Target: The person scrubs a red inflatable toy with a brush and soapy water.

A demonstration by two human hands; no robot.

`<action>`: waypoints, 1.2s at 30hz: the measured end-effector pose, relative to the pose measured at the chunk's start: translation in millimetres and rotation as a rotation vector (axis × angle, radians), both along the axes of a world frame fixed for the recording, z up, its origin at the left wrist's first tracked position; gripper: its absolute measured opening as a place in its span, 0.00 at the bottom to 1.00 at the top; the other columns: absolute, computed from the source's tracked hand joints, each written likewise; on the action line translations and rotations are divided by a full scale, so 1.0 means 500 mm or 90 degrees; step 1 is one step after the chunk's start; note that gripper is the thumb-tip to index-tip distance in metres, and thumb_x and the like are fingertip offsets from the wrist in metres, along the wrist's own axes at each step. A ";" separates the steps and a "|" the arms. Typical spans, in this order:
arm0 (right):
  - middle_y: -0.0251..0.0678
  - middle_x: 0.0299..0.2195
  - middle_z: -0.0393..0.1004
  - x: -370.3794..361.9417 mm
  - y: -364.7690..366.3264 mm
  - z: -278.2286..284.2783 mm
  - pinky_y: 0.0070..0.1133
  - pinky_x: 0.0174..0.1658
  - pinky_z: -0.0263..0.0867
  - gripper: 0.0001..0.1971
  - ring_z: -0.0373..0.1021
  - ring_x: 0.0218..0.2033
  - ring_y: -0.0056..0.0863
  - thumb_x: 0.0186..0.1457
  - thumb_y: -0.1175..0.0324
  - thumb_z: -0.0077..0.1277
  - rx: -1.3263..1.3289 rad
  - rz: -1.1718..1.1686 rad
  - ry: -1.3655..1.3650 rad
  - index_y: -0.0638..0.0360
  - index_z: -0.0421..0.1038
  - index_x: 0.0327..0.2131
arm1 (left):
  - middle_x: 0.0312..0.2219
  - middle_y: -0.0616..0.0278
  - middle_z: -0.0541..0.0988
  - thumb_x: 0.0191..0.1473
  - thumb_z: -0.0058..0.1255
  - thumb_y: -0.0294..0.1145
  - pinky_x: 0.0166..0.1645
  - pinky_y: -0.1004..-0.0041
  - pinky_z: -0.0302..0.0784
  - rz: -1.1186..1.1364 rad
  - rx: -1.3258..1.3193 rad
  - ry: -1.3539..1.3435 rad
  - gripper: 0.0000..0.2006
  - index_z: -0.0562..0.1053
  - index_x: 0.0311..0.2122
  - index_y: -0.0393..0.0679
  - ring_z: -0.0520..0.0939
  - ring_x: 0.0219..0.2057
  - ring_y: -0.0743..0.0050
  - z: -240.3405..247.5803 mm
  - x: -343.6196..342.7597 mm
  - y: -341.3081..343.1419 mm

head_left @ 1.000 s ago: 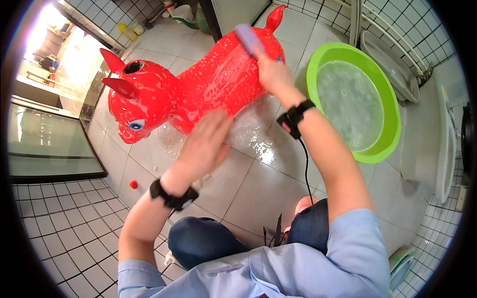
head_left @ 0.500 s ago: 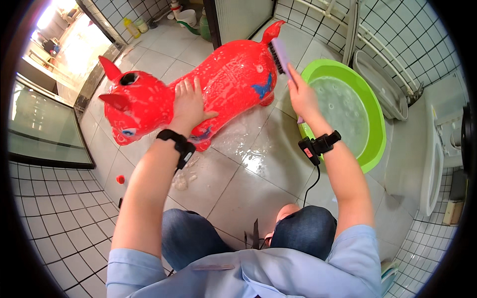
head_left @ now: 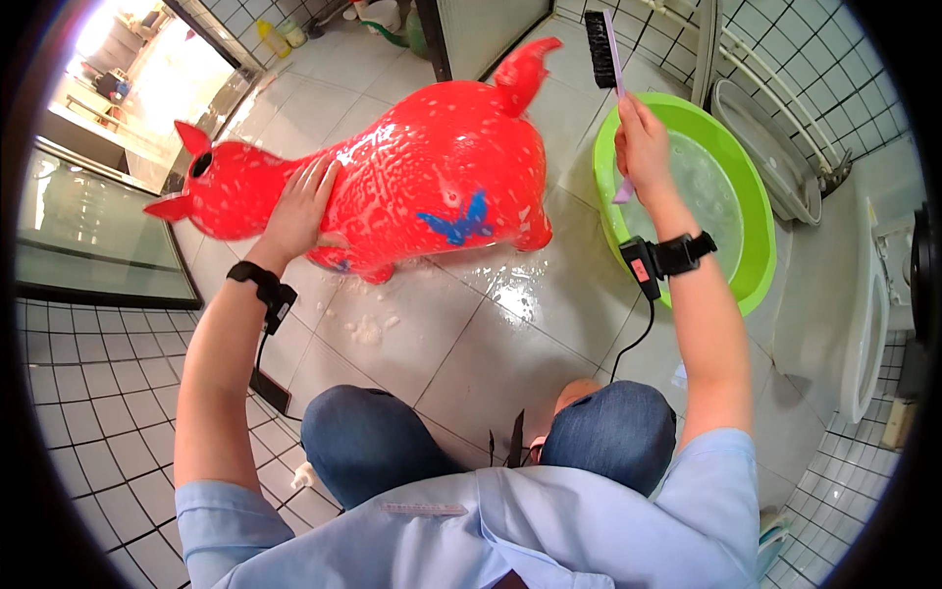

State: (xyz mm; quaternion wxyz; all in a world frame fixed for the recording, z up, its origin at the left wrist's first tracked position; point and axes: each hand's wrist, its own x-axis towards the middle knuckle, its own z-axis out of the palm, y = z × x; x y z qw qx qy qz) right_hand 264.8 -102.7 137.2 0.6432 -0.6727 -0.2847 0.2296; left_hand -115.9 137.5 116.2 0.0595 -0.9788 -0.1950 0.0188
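A wet red inflatable animal toy (head_left: 432,147), with pointed ears, a tail and a blue figure on its flank, stands on the tiled floor with patches of suds on it. My left hand (head_left: 306,211) lies on its neck, fingers stretched out. My right hand (head_left: 645,152) is wrapped round the handle of a purple brush with black bristles (head_left: 601,51), held upright and apart from the toy. Beneath that hand is a lime-green basin (head_left: 754,231) with cloudy, bubbly water in it. The toy's face is turned away from me.
Suds and puddles (head_left: 515,294) lie on the floor tiles before the toy. A glass panel (head_left: 98,231) stands at the left, by a bright doorway. At the back are a yellow bottle (head_left: 273,39) and a white bucket (head_left: 381,15). A white washbasin (head_left: 859,324) is at the right.
The brush has left the toy's rump and moved up and right, over the basin's far edge. The toy has turned and rolled somewhat, its head shifting left with my left hand.
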 end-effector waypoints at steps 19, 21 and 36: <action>0.24 0.16 0.62 -0.106 -0.134 -0.033 0.15 0.15 0.51 0.15 0.56 0.13 0.12 0.55 0.57 0.50 -0.312 0.212 0.021 0.61 0.68 0.30 | 0.59 0.56 0.58 0.36 0.60 0.27 0.65 0.63 0.49 0.091 0.142 -0.031 0.43 0.55 0.61 0.56 0.57 0.61 0.59 -0.062 0.064 -0.017; 0.24 0.16 0.63 -0.128 -0.140 -0.031 0.15 0.16 0.51 0.16 0.57 0.14 0.12 0.55 0.56 0.49 -0.310 0.299 0.009 0.62 0.68 0.32 | 0.47 0.53 0.71 0.43 0.54 0.26 0.53 0.64 0.66 0.236 -0.001 -0.239 0.26 0.66 0.52 0.47 0.72 0.48 0.58 -0.086 0.083 -0.041; 0.23 0.21 0.62 -0.109 -0.284 0.024 0.12 0.24 0.55 0.23 0.54 0.19 0.11 0.61 0.68 0.38 -0.377 0.457 0.073 0.45 0.57 0.60 | 0.42 0.52 0.71 0.60 0.40 0.41 0.47 0.58 0.71 0.741 -1.680 -0.826 0.18 0.61 0.47 0.36 0.74 0.42 0.57 -0.073 0.365 -0.446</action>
